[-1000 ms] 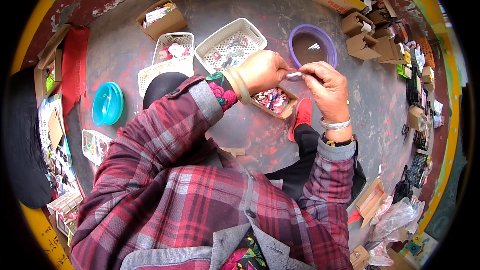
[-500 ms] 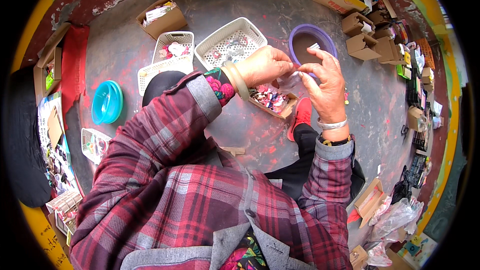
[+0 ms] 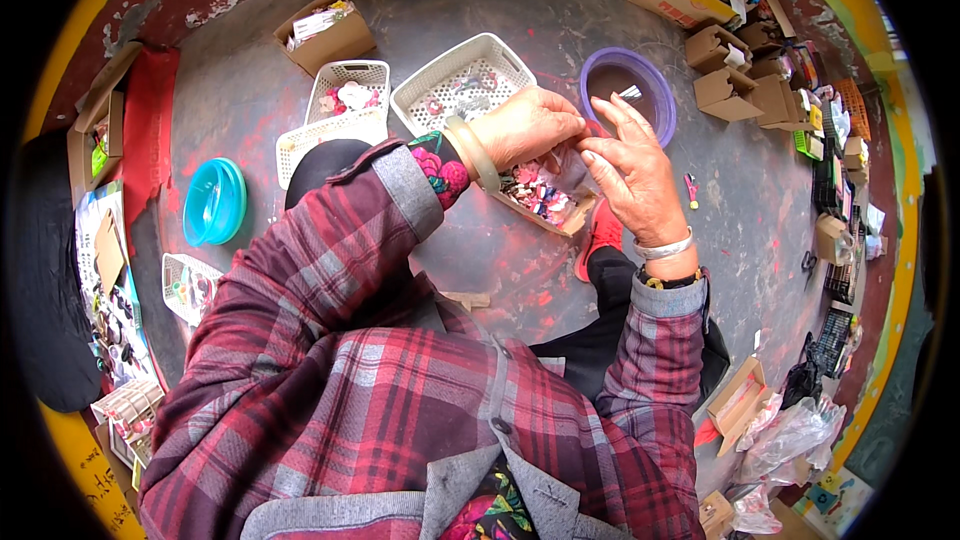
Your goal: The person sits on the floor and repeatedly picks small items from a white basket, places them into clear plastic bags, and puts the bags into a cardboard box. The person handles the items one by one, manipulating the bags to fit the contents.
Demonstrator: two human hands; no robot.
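My left hand [image 3: 528, 126] is closed in a pinch above an open cardboard box [image 3: 575, 218] of small, colourful pieces. From its fingertips hangs what looks like a small clear plastic bag [image 3: 568, 176]; anything inside is too small to make out. My right hand [image 3: 640, 185] meets it from the right, thumb and forefinger pinched close to the bag's upper edge, the other fingers raised. The fingertips overlap, so the exact grip is partly hidden.
White baskets [image 3: 408, 100] with small items stand ahead. A purple basin [image 3: 665, 125] is beyond my right hand, and teal basins [image 3: 214, 202] are at left. Cardboard boxes [image 3: 725, 93] line the right wall. A small pink item [image 3: 691, 190] lies on the floor.
My right hand has shifted slightly left and down, its fingertips now nearer my left hand's. My left hand has barely moved.
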